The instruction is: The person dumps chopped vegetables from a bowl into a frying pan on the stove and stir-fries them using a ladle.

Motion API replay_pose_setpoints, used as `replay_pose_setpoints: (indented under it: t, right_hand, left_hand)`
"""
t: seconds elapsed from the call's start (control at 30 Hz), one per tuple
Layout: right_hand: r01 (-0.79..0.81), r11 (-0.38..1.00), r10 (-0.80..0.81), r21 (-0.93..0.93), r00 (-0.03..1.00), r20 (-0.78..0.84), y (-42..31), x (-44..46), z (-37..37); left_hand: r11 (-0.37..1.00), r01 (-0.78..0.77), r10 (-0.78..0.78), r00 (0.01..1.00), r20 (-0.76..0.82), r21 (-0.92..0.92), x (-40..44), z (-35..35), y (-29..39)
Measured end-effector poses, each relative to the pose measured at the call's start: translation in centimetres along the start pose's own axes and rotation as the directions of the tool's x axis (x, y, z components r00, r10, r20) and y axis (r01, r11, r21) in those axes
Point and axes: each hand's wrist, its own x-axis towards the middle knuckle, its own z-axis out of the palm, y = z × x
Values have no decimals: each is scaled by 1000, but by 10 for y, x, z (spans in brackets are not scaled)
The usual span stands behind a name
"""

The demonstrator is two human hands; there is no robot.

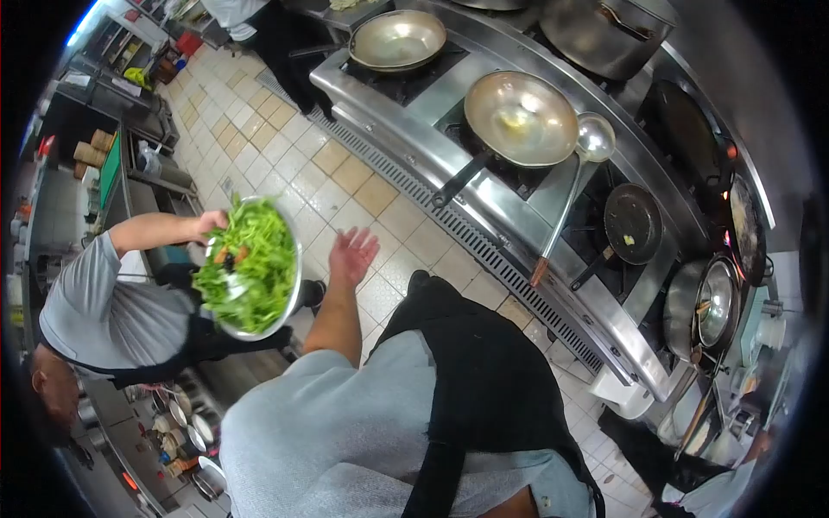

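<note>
My left hand (353, 255) reaches out over the tiled floor, fingers spread and palm showing, with nothing in it. To its left, a short gap away, is a metal bowl (298, 274) heaped with green leaves (268, 289) and a few orange and dark pieces. A co-worker's hand (210, 226) grips the bowl's rim. My right hand is out of sight; only part of that arm shows at the bottom edge.
A steel stove (414, 164) holds a large pan (521, 118), another pan (397, 41), a small black pan (633, 224) and a ladle (565, 203). The co-worker (112, 302) stands at left. Another person (281, 52) stands at the top.
</note>
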Motion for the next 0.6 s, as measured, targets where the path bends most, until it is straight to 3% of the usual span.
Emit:
replay_pose_setpoints:
  t: [0.07, 0.1, 0.17, 0.27, 0.3, 0.43, 0.5, 0.53, 0.6]
  right_hand:
    - [25, 999, -26, 31, 999, 40, -26, 15, -16]
    - [29, 999, -32, 40, 997, 68, -60, 21, -29]
    - [-60, 998, 59, -4, 966, 251, -181, 29, -64]
    - [-127, 936, 13, 328, 945, 328, -262, 52, -73]
    - [-156, 890, -3, 429, 937, 348, -274, 65, -68]
    - [-11, 889, -221, 458, 865, 451, -366, 98, -56]
    - [-53, 883, -217, 466, 835, 506, -414, 103, -42]
    - [-58, 889, -209, 454, 831, 516, -436, 105, -33]
    - [-88, 896, -195, 436, 803, 564, -472, 112, -13]
  left_hand:
    - [959, -134, 131, 991, -30, -248, -27, -13, 18]
    - [937, -333, 347, 924, 161, -109, -13, -56, 15]
    - [887, -254, 420, 790, 446, -385, -65, -27, 44]
    - [885, -179, 415, 722, 553, -431, -111, -11, 65]
    - [902, -138, 375, 722, 582, -410, -121, -6, 68]
    - [983, 47, 93, 710, 698, -179, -142, 13, 77]
    - [991, 131, -112, 673, 731, 32, -147, 26, 99]
    - [961, 165, -275, 653, 705, 222, -145, 33, 127]
    - [777, 207, -586, 583, 563, 594, -138, 52, 188]
